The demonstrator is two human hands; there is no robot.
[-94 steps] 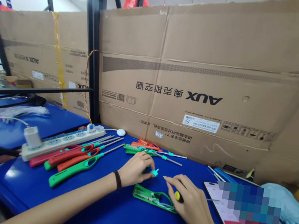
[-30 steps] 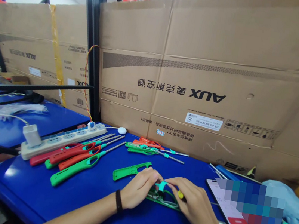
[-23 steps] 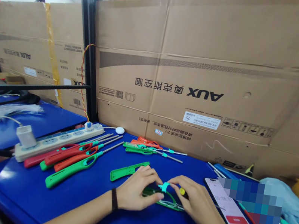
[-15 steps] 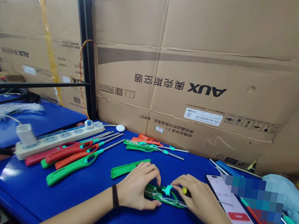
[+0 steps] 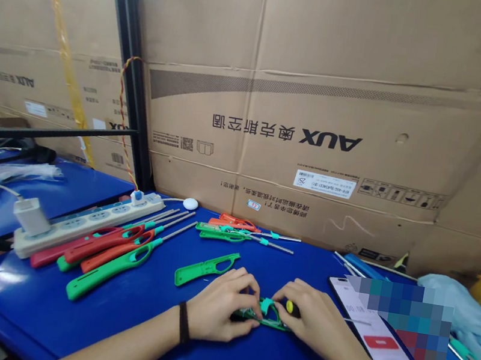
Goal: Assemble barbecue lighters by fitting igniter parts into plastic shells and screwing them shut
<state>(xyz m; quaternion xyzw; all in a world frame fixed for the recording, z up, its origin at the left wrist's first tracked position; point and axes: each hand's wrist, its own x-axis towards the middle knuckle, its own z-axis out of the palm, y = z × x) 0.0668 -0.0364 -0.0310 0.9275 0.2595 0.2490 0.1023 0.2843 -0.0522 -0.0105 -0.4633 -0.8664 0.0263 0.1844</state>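
An opened green lighter half lies on the blue table between my hands. My left hand is curled over its left end and pins it down. My right hand pinches a small teal trigger piece onto the shell, and a yellow-tipped screwdriver is tucked under its fingers. The matching green cover lies loose just left of my left hand.
Several red and green long-nosed lighters lie at left beside a white power strip. More lighter parts sit by the cardboard wall. A phone and light-blue cloth lie at right.
My hands have drawn together over the green half; the teal piece moved from my left fingers down onto the shell. The green cover now lies apart at left. The view tilted slightly.
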